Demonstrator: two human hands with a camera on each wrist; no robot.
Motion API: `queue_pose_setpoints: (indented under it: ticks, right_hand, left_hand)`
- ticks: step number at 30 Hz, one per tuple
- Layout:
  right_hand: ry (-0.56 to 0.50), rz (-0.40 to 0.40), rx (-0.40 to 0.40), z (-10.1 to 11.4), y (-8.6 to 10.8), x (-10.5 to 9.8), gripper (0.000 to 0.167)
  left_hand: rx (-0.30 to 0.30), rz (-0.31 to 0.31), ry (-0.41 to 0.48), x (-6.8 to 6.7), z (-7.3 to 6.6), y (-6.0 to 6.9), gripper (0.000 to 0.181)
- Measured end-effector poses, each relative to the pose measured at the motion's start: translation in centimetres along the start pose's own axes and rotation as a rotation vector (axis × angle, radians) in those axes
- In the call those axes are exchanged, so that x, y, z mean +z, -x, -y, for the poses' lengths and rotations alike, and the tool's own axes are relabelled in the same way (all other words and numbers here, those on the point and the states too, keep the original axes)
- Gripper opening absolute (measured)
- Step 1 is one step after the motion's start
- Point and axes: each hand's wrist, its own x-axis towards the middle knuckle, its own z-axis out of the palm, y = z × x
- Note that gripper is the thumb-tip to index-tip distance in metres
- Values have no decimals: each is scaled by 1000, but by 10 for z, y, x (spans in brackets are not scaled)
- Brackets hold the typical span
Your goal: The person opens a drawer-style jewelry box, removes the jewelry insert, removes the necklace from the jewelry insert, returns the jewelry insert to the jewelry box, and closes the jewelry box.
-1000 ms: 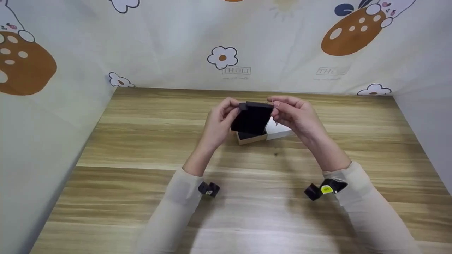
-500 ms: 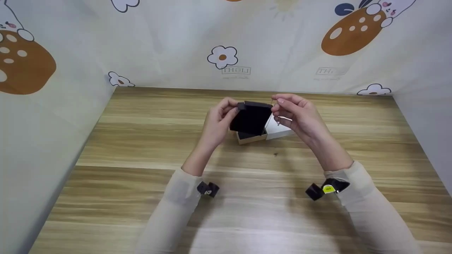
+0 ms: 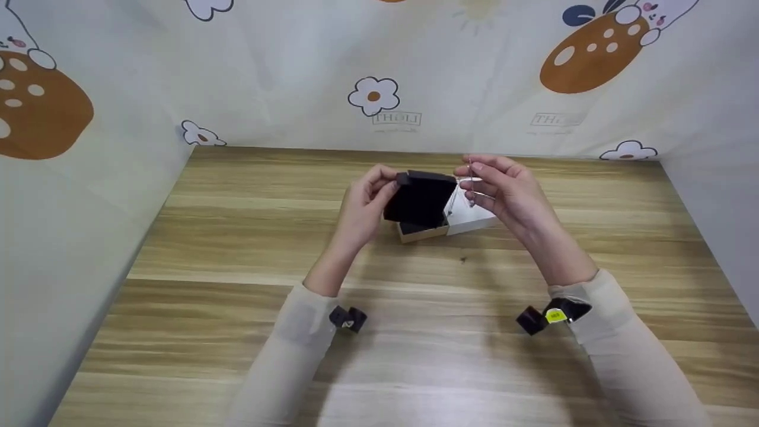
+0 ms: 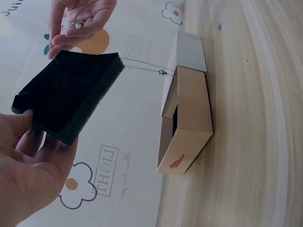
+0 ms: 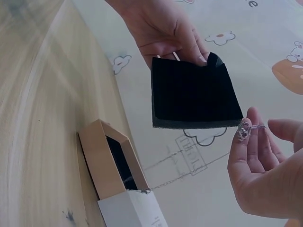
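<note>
At the left of the wood-grain table (image 3: pixel 237 237), your left hand (image 3: pixel 363 201) grips one edge of a square black foam pad (image 3: pixel 418 200), thumb on the near face and fingers behind, holding it up tilted above the table. Just below and partly hidden by the pad stands an open tan cardboard drawer (image 3: pixel 424 235) with black inside and an orange ribbon tab (image 4: pixel 177 161) on its end wall. To its right, the white cardboard sleeve (image 3: pixel 472 222) encloses the drawer's other end. Farthest right, your right hand (image 3: pixel 504 191) holds a thin silver chain necklace (image 5: pixel 244 130) at the thumb and fingertips, its ornament lying against a finger beside the pad's corner. Two strands trail down toward the box; you cannot tell whether they touch it.
</note>
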Motion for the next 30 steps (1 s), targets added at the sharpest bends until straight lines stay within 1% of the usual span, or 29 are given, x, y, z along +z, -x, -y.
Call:
queue_pose_setpoints:
  ticks: [8,15,20,30]
  right_hand:
    - [-45,24,-25,4,2,-4,17]
    - [-53,43,-52,6,2,-8,25]
    - [-72,52,-63,7,3,-12,27]
    - [-121,46,-70,12,4,-17,27]
  left_hand:
    - [3,2,14,-3,0,1,10]
    - [0,2,-30,-5,-2,3,11]
    - [-7,-4,-30,-5,-1,3,10]
    - [-18,-11,-22,-5,-1,3,10]
